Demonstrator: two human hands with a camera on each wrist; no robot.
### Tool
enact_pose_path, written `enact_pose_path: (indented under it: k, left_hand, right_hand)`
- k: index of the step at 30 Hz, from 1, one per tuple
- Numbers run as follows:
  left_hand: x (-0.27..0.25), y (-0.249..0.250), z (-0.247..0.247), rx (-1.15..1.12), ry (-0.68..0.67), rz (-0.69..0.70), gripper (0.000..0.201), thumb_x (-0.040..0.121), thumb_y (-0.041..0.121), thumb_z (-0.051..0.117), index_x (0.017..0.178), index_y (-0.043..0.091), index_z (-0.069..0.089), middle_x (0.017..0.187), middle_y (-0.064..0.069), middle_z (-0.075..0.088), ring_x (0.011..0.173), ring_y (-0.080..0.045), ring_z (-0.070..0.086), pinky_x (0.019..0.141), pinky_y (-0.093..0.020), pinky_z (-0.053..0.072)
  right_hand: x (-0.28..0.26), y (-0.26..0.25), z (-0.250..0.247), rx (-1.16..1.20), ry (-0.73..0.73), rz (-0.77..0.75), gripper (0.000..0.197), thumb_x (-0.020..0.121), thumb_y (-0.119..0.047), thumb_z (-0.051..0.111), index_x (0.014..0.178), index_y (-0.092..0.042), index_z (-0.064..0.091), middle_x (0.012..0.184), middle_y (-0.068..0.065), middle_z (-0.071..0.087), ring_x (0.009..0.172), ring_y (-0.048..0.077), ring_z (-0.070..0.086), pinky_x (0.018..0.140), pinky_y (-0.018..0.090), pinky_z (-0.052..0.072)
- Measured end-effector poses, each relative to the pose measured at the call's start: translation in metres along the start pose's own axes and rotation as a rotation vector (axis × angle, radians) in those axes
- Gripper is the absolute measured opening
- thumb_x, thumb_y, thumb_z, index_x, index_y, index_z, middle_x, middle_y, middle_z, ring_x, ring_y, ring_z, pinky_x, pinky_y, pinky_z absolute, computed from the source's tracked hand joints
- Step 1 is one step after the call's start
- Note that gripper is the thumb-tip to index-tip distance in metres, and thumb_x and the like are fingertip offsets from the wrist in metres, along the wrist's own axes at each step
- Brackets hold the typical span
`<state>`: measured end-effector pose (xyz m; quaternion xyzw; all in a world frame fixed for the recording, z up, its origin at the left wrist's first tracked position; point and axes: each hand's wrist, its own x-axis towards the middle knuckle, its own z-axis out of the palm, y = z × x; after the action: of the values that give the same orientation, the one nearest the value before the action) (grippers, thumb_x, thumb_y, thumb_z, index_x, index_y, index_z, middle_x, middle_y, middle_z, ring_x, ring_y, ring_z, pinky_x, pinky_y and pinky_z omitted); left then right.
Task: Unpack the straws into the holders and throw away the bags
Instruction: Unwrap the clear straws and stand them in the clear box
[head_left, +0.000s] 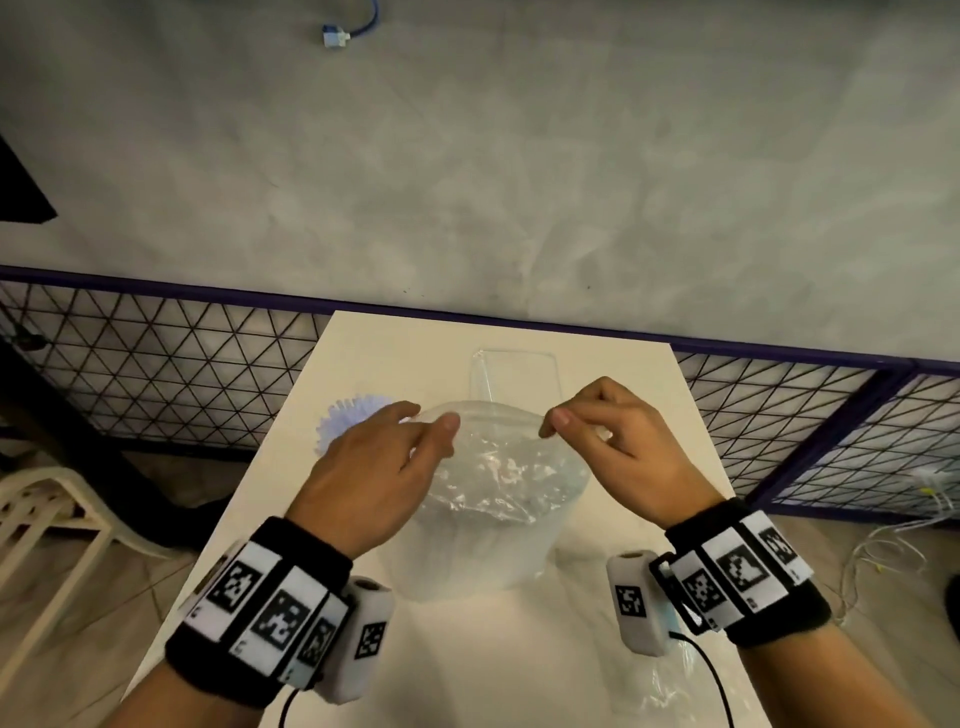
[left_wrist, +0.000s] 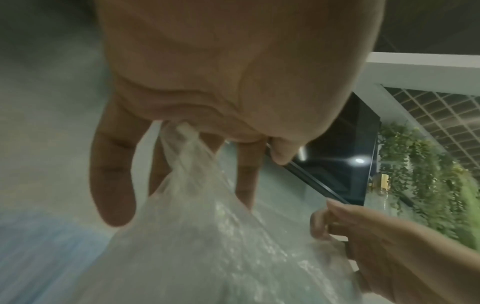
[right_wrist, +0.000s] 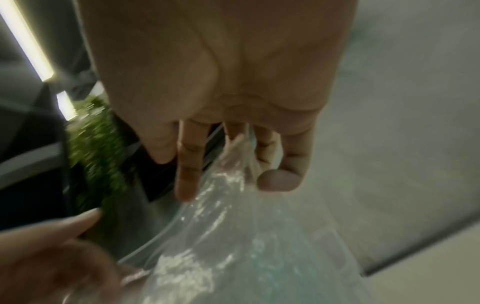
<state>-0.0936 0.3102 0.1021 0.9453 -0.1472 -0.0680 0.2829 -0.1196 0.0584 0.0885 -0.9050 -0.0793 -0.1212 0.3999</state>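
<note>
Both hands, the left hand and right hand, pinch the clear bag's mouth above the table, a holder beyond it seemingly unfilled, another already holding straws, so unpacking looks roughly midway.

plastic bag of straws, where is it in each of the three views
Head: plastic bag stands mid-table, its top pinched between left hand and right hand.
Left wrist: it fans down from the pinch to the lower middle.
Right wrist: it spreads from the fingers to the lower middle.
Shared landmark: the opposite hand, lower right in the left wrist view, lower left in the right wrist view.
</note>
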Motion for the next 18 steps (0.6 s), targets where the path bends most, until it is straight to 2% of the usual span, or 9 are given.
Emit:
enact_pose_path:
  k: [2, 4, 6, 9, 11, 13, 14, 16, 18]
  left_hand:
    - [0.005, 0.002, -0.002, 0.040, 0.043, -0.072, 0.059, 0.097, 0.056, 0.019, 0.091, 0.026, 0.069, 0.105, 0.009, 0.067, 0.098, -0.016, 0.059, 0.087, -0.030, 0.042]
    - [0.008, 0.003, -0.005, 0.175, 0.085, -0.045, 0.043, 0.100, 0.037, 0.029, 0.093, 0.023, 0.069, 0.101, 0.005, 0.070, 0.092, -0.019, 0.060, 0.080, -0.030, 0.044]
    - [0.008, 0.007, -0.008, 0.205, 0.093, -0.011, 0.032, 0.096, 0.018, 0.041, 0.109, 0.026, 0.069, 0.115, 0.006, 0.068, 0.104, -0.018, 0.060, 0.086, -0.027, 0.043]
    - [0.007, 0.013, -0.013, 0.152, 0.048, 0.012, 0.051, 0.089, -0.002, 0.042, 0.130, 0.023, 0.057, 0.130, 0.007, 0.060, 0.122, -0.013, 0.052, 0.094, -0.021, 0.037]
    - [0.006, 0.013, -0.015, 0.127, 0.024, 0.054, 0.055, 0.087, -0.005, 0.043, 0.133, 0.024, 0.054, 0.131, 0.009, 0.057, 0.119, -0.010, 0.053, 0.088, -0.016, 0.035]
    - [0.004, 0.013, -0.014, 0.123, -0.015, 0.099, 0.061, 0.084, -0.007, 0.044, 0.135, 0.027, 0.050, 0.130, 0.014, 0.050, 0.110, -0.008, 0.054, 0.079, -0.013, 0.032]
    - [0.002, 0.012, -0.012, 0.129, -0.045, 0.114, 0.065, 0.082, -0.007, 0.044, 0.137, 0.028, 0.048, 0.130, 0.015, 0.045, 0.106, -0.009, 0.053, 0.079, -0.014, 0.034]
    - [-0.001, 0.010, -0.006, 0.152, -0.118, 0.104, 0.070, 0.081, -0.006, 0.042, 0.140, 0.033, 0.042, 0.135, 0.013, 0.037, 0.106, -0.012, 0.051, 0.086, -0.024, 0.043]
    - [-0.003, 0.006, -0.002, 0.157, -0.207, 0.064, 0.071, 0.083, -0.001, 0.039, 0.143, 0.037, 0.034, 0.146, 0.009, 0.030, 0.118, -0.018, 0.048, 0.096, -0.030, 0.043]
  right_hand:
    - [0.004, -0.005, 0.002, -0.102, -0.013, -0.008, 0.024, 0.098, -0.039, 0.057, 0.088, -0.033, 0.078, 0.084, -0.005, 0.055, 0.081, 0.005, 0.055, 0.072, 0.007, 0.038]
    - [0.006, -0.007, 0.004, -0.214, -0.046, -0.028, 0.023, 0.095, -0.043, 0.061, 0.086, -0.032, 0.079, 0.085, -0.007, 0.055, 0.073, 0.005, 0.054, 0.067, 0.010, 0.037]
    - [0.008, -0.010, 0.005, -0.331, -0.159, -0.053, 0.020, 0.092, -0.045, 0.065, 0.088, -0.032, 0.080, 0.094, -0.007, 0.056, 0.071, 0.001, 0.050, 0.068, 0.018, 0.038]
    - [0.009, -0.017, 0.003, -0.473, -0.328, -0.061, 0.015, 0.093, -0.034, 0.066, 0.102, -0.032, 0.078, 0.115, -0.007, 0.061, 0.086, 0.001, 0.053, 0.078, 0.022, 0.038]
    - [0.010, -0.022, -0.002, -0.492, -0.346, -0.020, 0.021, 0.095, -0.026, 0.061, 0.107, -0.031, 0.077, 0.117, -0.012, 0.068, 0.089, 0.001, 0.058, 0.078, 0.016, 0.037]
    - [0.008, -0.026, -0.006, -0.479, -0.265, 0.044, 0.021, 0.095, -0.027, 0.059, 0.103, -0.031, 0.078, 0.112, -0.020, 0.072, 0.077, -0.006, 0.055, 0.071, 0.008, 0.035]
    - [0.006, -0.028, -0.006, -0.490, -0.224, 0.060, 0.020, 0.095, -0.029, 0.060, 0.101, -0.030, 0.079, 0.109, -0.021, 0.073, 0.079, -0.005, 0.058, 0.070, 0.008, 0.036]
    - [0.001, -0.027, -0.001, -0.518, -0.216, 0.095, 0.021, 0.094, -0.023, 0.060, 0.102, -0.028, 0.078, 0.110, -0.018, 0.074, 0.097, 0.006, 0.065, 0.077, 0.015, 0.040]
    - [-0.004, -0.021, 0.004, -0.477, -0.269, 0.140, 0.038, 0.090, -0.005, 0.055, 0.113, -0.028, 0.075, 0.118, -0.013, 0.071, 0.109, 0.010, 0.064, 0.086, 0.015, 0.041]
